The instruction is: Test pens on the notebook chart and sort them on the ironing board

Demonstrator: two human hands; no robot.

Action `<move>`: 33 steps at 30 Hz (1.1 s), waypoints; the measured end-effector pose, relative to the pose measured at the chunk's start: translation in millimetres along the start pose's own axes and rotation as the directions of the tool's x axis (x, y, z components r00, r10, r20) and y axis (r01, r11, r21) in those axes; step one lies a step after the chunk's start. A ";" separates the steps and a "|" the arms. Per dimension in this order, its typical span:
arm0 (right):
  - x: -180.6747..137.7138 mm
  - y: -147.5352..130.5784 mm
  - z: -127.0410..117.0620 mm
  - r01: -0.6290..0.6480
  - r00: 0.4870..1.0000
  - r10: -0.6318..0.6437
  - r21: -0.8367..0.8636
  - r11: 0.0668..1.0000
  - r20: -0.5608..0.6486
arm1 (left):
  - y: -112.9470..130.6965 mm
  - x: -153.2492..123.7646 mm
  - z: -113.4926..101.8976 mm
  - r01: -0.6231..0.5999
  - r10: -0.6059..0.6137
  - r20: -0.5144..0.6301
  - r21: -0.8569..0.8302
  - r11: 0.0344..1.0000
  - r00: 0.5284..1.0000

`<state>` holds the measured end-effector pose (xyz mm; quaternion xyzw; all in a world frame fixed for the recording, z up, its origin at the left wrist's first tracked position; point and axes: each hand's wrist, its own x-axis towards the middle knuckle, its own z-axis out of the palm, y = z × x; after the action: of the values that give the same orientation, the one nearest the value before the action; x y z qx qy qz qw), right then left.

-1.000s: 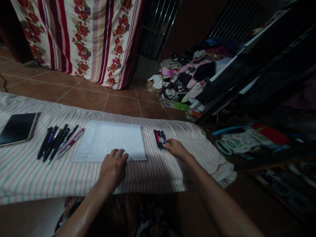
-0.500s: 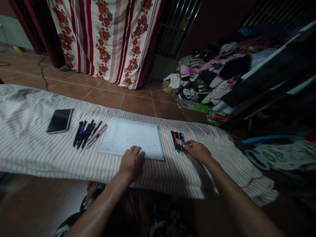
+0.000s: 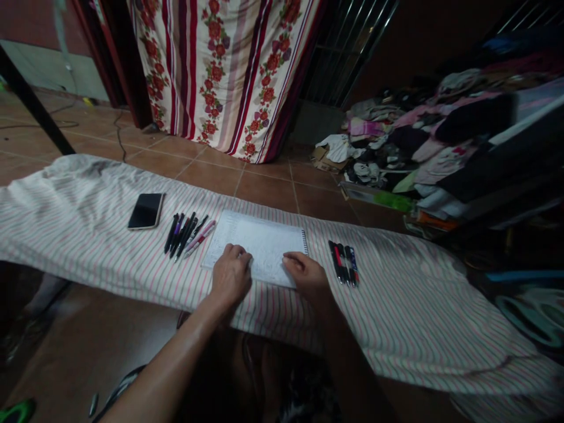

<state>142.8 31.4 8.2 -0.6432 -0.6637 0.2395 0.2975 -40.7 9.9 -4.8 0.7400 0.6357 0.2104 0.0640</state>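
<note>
A spiral notebook (image 3: 259, 235) lies open on the striped cloth, its page covered in faint writing. My left hand (image 3: 231, 271) rests on its lower left part with the fingers curled in and nothing visible in them. Over the notebook's right part, my right hand (image 3: 307, 273) has loosely closed fingers, and no object shows between them. To its right, several pens (image 3: 343, 263) lie side by side in a neat row. A looser group of pens (image 3: 187, 235), dark ones and a pink-and-white one, sits left of the notebook.
A phone (image 3: 147, 210) lies dark-screened on the striped cloth (image 3: 405, 305), left of the pens. Beyond are a tiled floor (image 3: 211, 173) and a floral curtain (image 3: 215, 76). Clothes (image 3: 396, 135) are heaped at the right back.
My right hand has left the pen row and moved left over the notebook. My left hand stays on the page. The camera view has shifted left.
</note>
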 end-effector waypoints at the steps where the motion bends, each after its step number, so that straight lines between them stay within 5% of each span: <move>1: -4.3 -3.4 7.3 0.000 1.000 0.000 0.036 0.999 0.013 | -6.5 1.0 -3.9 0.030 -0.029 -0.020 0.021 0.999 0.999; 10: -16.6 -10.8 27.0 0.005 0.997 -0.013 0.121 0.993 0.069 | -67.1 1.0 -28.9 0.298 -0.271 -0.168 0.166 0.940 0.948; 25: -20.5 5.6 33.2 0.043 0.993 -0.055 0.120 0.992 0.102 | -89.7 -1.5 -28.1 0.373 -0.346 -0.178 0.156 0.914 0.921; 29: -20.8 5.0 34.0 0.055 0.992 -0.068 0.121 0.991 0.108 | -90.3 1.2 -30.0 0.423 -0.415 -0.223 -0.012 0.906 0.882; 32: -20.0 5.1 34.8 0.043 0.993 -0.058 0.146 0.988 0.101 | -87.6 8.0 -29.7 0.435 -0.533 -0.231 -0.364 0.823 0.814; 33: -19.5 5.2 35.4 0.032 0.994 -0.048 0.165 0.986 0.097 | -84.8 11.0 -28.6 0.403 -0.604 -0.179 -0.596 0.695 0.777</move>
<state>121.5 14.5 -22.2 -0.5904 -0.6688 0.3191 0.3199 -128.3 31.2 -7.2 0.4340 0.7339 0.4819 0.2022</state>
